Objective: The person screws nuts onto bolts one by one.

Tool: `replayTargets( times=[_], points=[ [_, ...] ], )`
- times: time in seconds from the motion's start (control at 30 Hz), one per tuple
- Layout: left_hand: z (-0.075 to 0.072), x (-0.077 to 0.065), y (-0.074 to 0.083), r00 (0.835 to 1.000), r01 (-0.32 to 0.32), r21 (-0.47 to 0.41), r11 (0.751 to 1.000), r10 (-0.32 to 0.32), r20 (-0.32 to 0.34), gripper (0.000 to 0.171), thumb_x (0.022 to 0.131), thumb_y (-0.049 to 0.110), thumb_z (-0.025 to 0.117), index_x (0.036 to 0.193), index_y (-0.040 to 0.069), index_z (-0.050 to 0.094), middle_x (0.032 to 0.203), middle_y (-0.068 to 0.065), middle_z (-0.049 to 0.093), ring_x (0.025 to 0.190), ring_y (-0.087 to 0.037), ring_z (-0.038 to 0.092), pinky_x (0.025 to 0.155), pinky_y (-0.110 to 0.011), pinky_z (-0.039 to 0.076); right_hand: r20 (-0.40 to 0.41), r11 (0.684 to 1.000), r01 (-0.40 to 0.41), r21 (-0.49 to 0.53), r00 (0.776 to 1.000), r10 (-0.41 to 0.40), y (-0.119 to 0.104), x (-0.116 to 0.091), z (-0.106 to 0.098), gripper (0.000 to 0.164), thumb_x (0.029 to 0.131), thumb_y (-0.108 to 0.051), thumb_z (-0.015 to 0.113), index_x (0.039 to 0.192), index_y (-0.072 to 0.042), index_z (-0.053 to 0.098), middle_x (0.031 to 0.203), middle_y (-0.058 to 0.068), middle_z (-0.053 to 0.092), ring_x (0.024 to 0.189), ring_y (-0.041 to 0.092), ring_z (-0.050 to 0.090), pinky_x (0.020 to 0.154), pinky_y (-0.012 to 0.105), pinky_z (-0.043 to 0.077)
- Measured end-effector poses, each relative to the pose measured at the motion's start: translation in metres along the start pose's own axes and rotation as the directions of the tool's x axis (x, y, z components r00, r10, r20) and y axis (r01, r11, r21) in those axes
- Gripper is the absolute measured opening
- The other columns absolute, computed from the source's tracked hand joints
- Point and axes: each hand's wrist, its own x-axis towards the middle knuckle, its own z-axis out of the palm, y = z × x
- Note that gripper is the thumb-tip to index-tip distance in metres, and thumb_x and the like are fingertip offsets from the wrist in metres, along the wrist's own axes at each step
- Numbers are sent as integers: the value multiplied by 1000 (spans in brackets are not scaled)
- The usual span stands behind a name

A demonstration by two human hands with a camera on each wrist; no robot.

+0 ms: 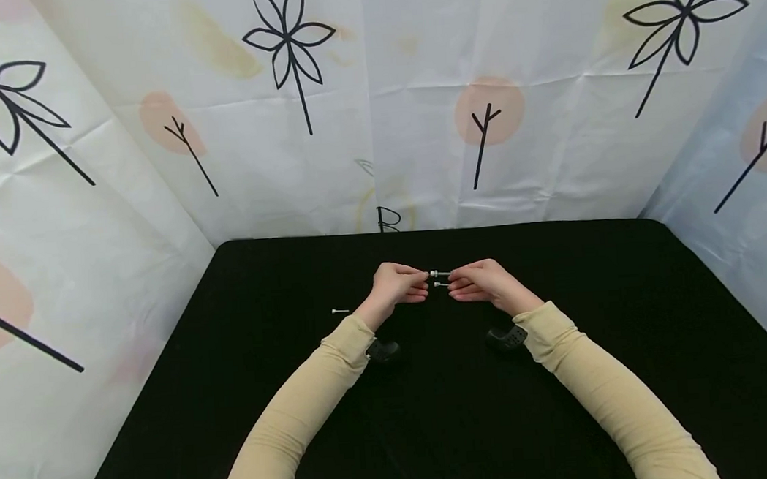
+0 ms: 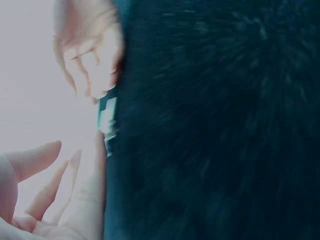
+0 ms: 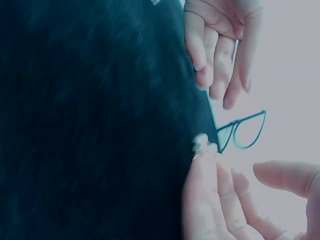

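Note:
In the head view my left hand (image 1: 398, 285) and my right hand (image 1: 488, 283) face each other, fingertips a short gap apart. Two small metal bolts, an upper one (image 1: 440, 273) and a lower one (image 1: 440, 285), lie across that gap, their heads toward the left hand. Their shanks run to the right hand's fingertips. Both wrist views show thumbs apart from fairly straight fingers. Pale, blurred metal (image 3: 202, 142) shows at the right fingertips; whether these fingers touch it is unclear. Bright metal pieces (image 2: 107, 120) appear beyond the left fingertips (image 2: 97, 145).
Another small bolt (image 1: 339, 311) lies on the black tabletop (image 1: 280, 275), left of my left wrist. Dark wrist cameras (image 1: 382, 352) sit under both cuffs. A white patterned curtain (image 1: 418, 157) hangs behind the table's far edge and along its sides.

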Motion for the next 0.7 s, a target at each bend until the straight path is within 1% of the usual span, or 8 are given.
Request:
replayTargets(
  times=[0.07,0.13,0.23,0.3,0.4,0.5,0.6,0.7],
  points=[
    [-16,-6,7,999,-6,22,1000,5,42,28,90,15,69,109,-6,68,90,-18,70,74,-22,70,72,-35,60,31,1000,15,-7,999,-14,-3,-2,3,37,102,-14,48,128,12,50,114,24,61,97,24,66,85,34,56],
    [-35,-12,16,998,-1,46,999,-2,71,34,90,19,69,114,-6,66,96,-19,70,80,-23,70,77,-37,59,64,1000,27,-7,998,-27,-8,-4,8,38,102,-15,47,129,12,49,119,26,58,103,28,64,88,36,55],
    [-67,-21,27,995,16,81,997,-24,98,39,92,23,68,118,-5,63,104,-20,68,87,-25,69,81,-38,58,121,999,44,-8,992,-43,-15,-4,18,39,102,-16,47,130,12,49,123,28,56,108,33,61,92,40,53],
    [-89,-27,31,994,27,104,994,-38,107,41,93,24,66,121,-6,61,109,-22,66,90,-26,68,83,-37,57,160,999,45,-6,986,-43,-18,-2,27,38,102,-14,48,129,13,49,123,29,55,110,36,59,94,43,51],
    [-119,-35,30,992,45,134,990,-59,108,44,94,26,64,124,-6,59,115,-23,63,93,-26,68,85,-37,57,213,999,34,1,976,-34,-18,3,42,36,101,-12,49,128,13,51,122,31,55,110,39,58,96,45,49],
    [-144,-41,23,992,60,145,988,-75,100,46,96,27,62,126,-8,56,116,-23,63,94,-25,68,87,-38,55,259,1000,23,0,966,-23,-18,9,58,34,101,-11,48,126,13,52,120,31,56,109,39,59,97,46,48],
    [-160,-45,16,991,79,149,986,-94,100,47,97,27,60,127,-9,54,115,-23,63,94,-24,68,88,-39,55,288,1000,14,1,958,-14,-18,15,72,34,102,-11,48,125,13,53,118,31,58,108,39,60,97,47,48],
    [-170,-47,9,988,97,164,982,-115,103,45,97,25,60,126,-10,55,112,-22,65,93,-23,68,87,-37,55,317,1000,8,-1,948,-8,-19,20,85,34,102,-11,47,125,14,53,118,30,58,109,38,59,98,48,47]
  ],
)
